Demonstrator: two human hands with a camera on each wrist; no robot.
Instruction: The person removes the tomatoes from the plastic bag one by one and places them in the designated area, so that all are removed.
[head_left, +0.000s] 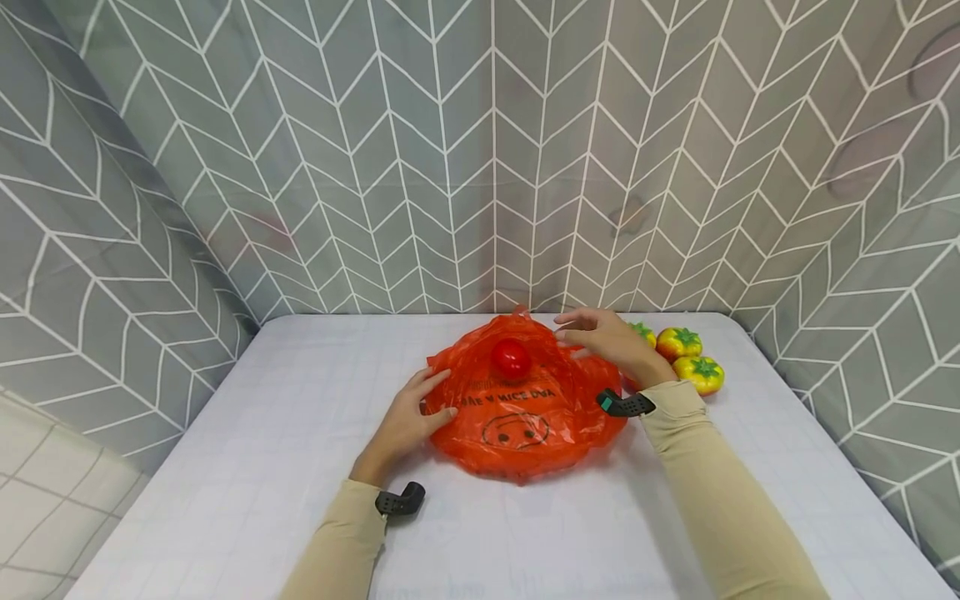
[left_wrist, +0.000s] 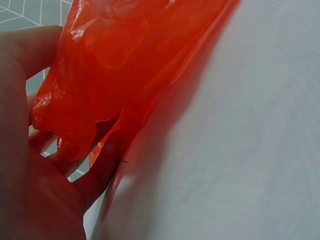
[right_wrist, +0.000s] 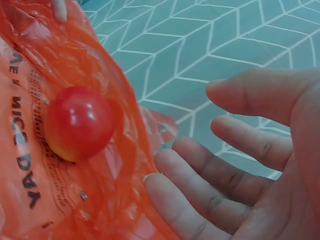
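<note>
A red plastic bag [head_left: 517, 454] with a smiling print and lettering lies spread on the table, its mouth loosely gathered up. On it sits a round, shiny red fruit [head_left: 512, 359], yellowish on its lower side in the right wrist view. At the bag's left edge, my left hand [head_left: 408, 419] has its thumb and fingers spread apart; in the left wrist view the red plastic [left_wrist: 135, 55] lies against the fingers. My right hand [head_left: 606, 340] is over the bag's far right side, nothing in it. Its fingers, loosely bent and apart, are close to the bag's rim [right_wrist: 131, 107].
Right of the bag stand several yellow-and-red toy fruits [head_left: 699, 375] with green leafy tops, partly behind the right forearm. The white table [head_left: 247, 467] ends at a patterned grey curtain [head_left: 465, 167] at the back. Black bands [head_left: 401, 500] circle both wrists.
</note>
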